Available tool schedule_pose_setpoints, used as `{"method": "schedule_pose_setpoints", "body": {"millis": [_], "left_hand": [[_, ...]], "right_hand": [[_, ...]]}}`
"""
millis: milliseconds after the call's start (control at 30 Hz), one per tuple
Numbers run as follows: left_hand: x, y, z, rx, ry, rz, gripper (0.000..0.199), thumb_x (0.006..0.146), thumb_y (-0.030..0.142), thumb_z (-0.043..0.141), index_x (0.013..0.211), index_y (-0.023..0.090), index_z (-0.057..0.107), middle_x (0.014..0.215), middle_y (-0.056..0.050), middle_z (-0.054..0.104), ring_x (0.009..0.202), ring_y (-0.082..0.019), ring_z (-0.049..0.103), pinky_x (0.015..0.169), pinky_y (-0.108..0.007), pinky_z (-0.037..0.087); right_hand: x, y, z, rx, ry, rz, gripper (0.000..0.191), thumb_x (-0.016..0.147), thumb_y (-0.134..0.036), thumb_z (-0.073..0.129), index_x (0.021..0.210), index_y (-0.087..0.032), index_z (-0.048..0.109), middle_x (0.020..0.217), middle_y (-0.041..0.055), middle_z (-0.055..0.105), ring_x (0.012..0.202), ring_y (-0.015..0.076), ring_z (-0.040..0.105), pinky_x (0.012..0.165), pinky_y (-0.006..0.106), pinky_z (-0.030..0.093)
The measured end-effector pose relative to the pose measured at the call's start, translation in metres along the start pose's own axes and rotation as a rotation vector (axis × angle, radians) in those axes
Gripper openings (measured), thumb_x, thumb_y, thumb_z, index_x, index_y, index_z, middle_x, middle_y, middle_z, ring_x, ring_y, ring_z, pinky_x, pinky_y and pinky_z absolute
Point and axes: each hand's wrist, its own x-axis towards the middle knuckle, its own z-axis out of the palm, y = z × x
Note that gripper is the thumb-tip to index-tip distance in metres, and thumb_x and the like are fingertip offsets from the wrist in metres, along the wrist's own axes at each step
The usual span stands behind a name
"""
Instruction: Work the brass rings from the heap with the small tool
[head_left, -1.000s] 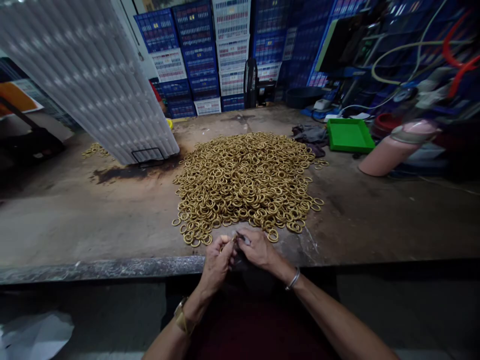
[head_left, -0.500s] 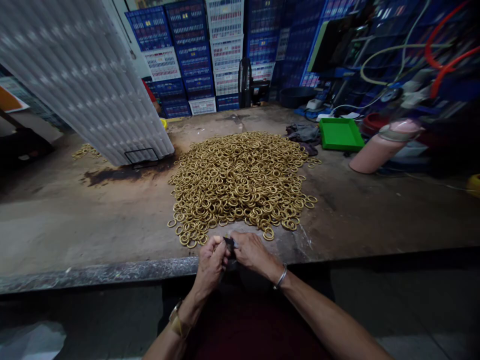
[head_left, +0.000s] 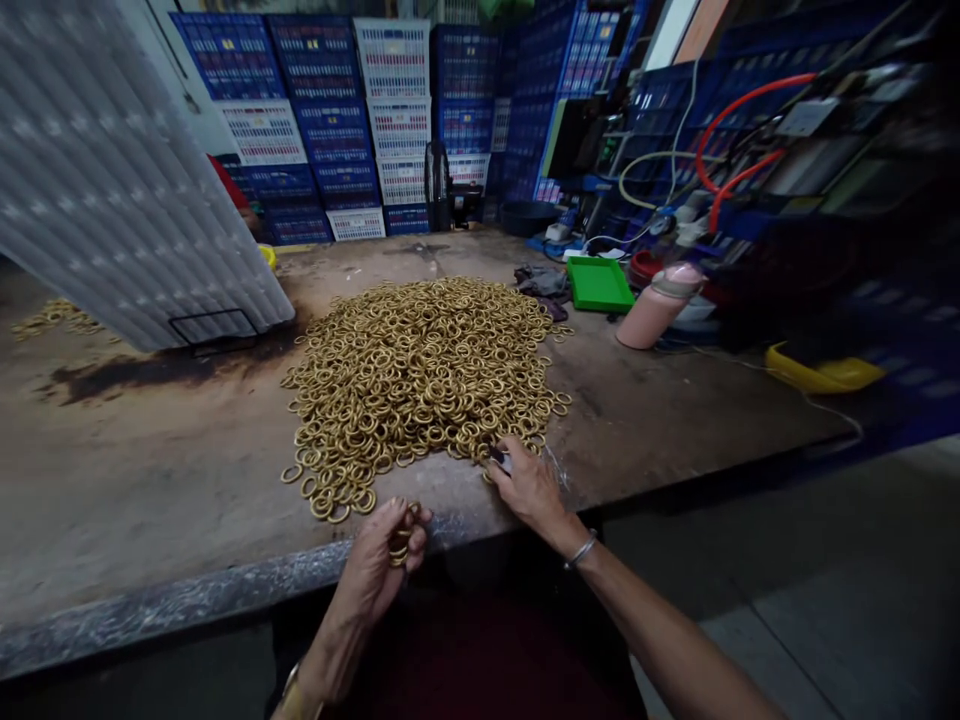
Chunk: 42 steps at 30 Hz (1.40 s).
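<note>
A broad heap of brass-coloured rings (head_left: 427, 370) lies on the worktop. My left hand (head_left: 375, 560), at the worktop's front edge, has its fingers curled around several brass rings (head_left: 400, 548). Farther right, my right hand (head_left: 532, 492) reaches to the near right edge of the heap. Between its thumb and fingers is a small dark tool (head_left: 499, 457), whose exact kind I cannot make out. The tool's tip is close to the rings there; whether it touches one cannot be told.
A leaning stack of translucent ribbed sheets (head_left: 142, 190) stands at left in a black wire holder (head_left: 214, 328). To the right are a green tray (head_left: 600, 285), a pink bottle (head_left: 656, 312) and a yellow container (head_left: 821, 372). Crates (head_left: 337, 130) line the back; part of another person (head_left: 236, 185) shows.
My hands, together half a second ago, have separated. The right went with the dark tool to the heap's edge; the left stays low, its rings now visible. The view has turned right.
</note>
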Motion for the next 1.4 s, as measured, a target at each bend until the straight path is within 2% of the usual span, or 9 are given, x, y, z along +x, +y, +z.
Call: {"method": "schedule_pose_setpoints", "body": {"millis": [100, 300, 567, 733, 833, 1067, 1167, 1300, 1400], "left_hand": [[0.005, 0.001, 0.000, -0.061, -0.014, -0.007, 0.026, 0.066, 0.034, 0.067, 0.073, 0.014, 0.053, 0.071, -0.003, 0.060, 0.048, -0.006, 0.047, 0.038, -0.016, 0.031], [0.007, 0.001, -0.006, -0.191, -0.016, -0.085, 0.024, 0.063, 0.028, 0.069, 0.077, 0.014, 0.056, 0.065, 0.000, 0.053, 0.052, -0.007, 0.049, 0.038, -0.015, 0.031], [0.008, 0.002, -0.002, -0.033, 0.040, 0.040, 0.029, 0.061, 0.031, 0.072, 0.068, 0.015, 0.049, 0.065, 0.002, 0.052, 0.052, -0.007, 0.048, 0.038, -0.014, 0.030], [0.012, 0.000, -0.004, 0.360, 0.173, 0.276, 0.033, 0.070, 0.045, 0.060, 0.086, 0.017, 0.052, 0.057, 0.005, 0.049, 0.043, -0.006, 0.044, 0.035, -0.015, 0.032], [0.013, -0.001, -0.005, 0.526, 0.157, 0.292, 0.035, 0.073, 0.044, 0.056, 0.093, 0.016, 0.052, 0.054, 0.006, 0.049, 0.041, -0.007, 0.043, 0.035, -0.015, 0.033], [0.012, -0.003, -0.003, 0.569, 0.128, 0.295, 0.031, 0.072, 0.046, 0.057, 0.076, 0.016, 0.052, 0.047, 0.007, 0.046, 0.037, -0.006, 0.039, 0.037, -0.016, 0.031], [0.012, -0.006, -0.004, 0.568, 0.165, 0.301, 0.030, 0.071, 0.045, 0.058, 0.075, 0.017, 0.051, 0.046, 0.007, 0.045, 0.037, -0.006, 0.037, 0.037, -0.016, 0.030], [0.013, -0.010, -0.005, 0.544, 0.245, 0.392, 0.025, 0.074, 0.042, 0.056, 0.076, 0.017, 0.051, 0.050, 0.006, 0.047, 0.040, -0.006, 0.039, 0.039, -0.016, 0.030], [0.014, -0.012, -0.004, 0.543, 0.269, 0.452, 0.021, 0.075, 0.038, 0.055, 0.077, 0.018, 0.051, 0.055, 0.005, 0.049, 0.043, -0.006, 0.042, 0.042, -0.016, 0.033]], "right_hand": [[-0.003, 0.006, 0.001, -0.088, -0.030, 0.000, 0.018, 0.081, -0.032, 0.049, 0.093, -0.020, 0.054, 0.087, 0.0050, 0.064, 0.075, 0.0178, 0.058, 0.060, 0.025, 0.032], [-0.001, -0.006, 0.006, -0.111, -0.021, -0.037, 0.015, 0.081, -0.024, 0.046, 0.093, -0.021, 0.056, 0.089, 0.0041, 0.061, 0.076, 0.0162, 0.056, 0.059, 0.024, 0.033], [0.006, -0.033, 0.020, 0.339, -0.039, -0.282, 0.018, 0.080, -0.023, 0.049, 0.095, -0.020, 0.058, 0.092, 0.0048, 0.063, 0.082, 0.0154, 0.056, 0.072, 0.023, 0.039], [0.009, -0.059, 0.022, 0.679, -0.171, -0.165, 0.012, 0.077, -0.028, 0.049, 0.077, -0.019, 0.056, 0.065, -0.0018, 0.056, 0.059, 0.0104, 0.049, 0.058, 0.020, 0.038], [0.010, -0.069, 0.022, 0.784, -0.220, -0.094, 0.013, 0.075, -0.028, 0.048, 0.069, -0.018, 0.054, 0.057, -0.0041, 0.048, 0.053, 0.0087, 0.042, 0.052, 0.019, 0.035], [0.006, -0.078, 0.024, 0.792, -0.249, -0.137, 0.012, 0.071, -0.026, 0.049, 0.064, -0.018, 0.051, 0.056, -0.0046, 0.045, 0.055, 0.0085, 0.039, 0.052, 0.020, 0.033], [0.003, -0.080, 0.025, 0.846, -0.265, -0.063, 0.011, 0.071, -0.028, 0.049, 0.065, -0.018, 0.050, 0.055, -0.0050, 0.043, 0.052, 0.0082, 0.038, 0.048, 0.019, 0.032], [0.000, -0.081, 0.025, 1.025, -0.431, 0.151, 0.019, 0.074, -0.038, 0.046, 0.070, -0.019, 0.047, 0.049, -0.0074, 0.041, 0.039, 0.0062, 0.033, 0.037, 0.018, 0.027], [-0.002, -0.080, 0.023, 1.127, -0.582, 0.233, 0.026, 0.073, -0.045, 0.047, 0.071, -0.019, 0.045, 0.051, -0.0072, 0.046, 0.033, 0.0043, 0.031, 0.031, 0.016, 0.022]]}}
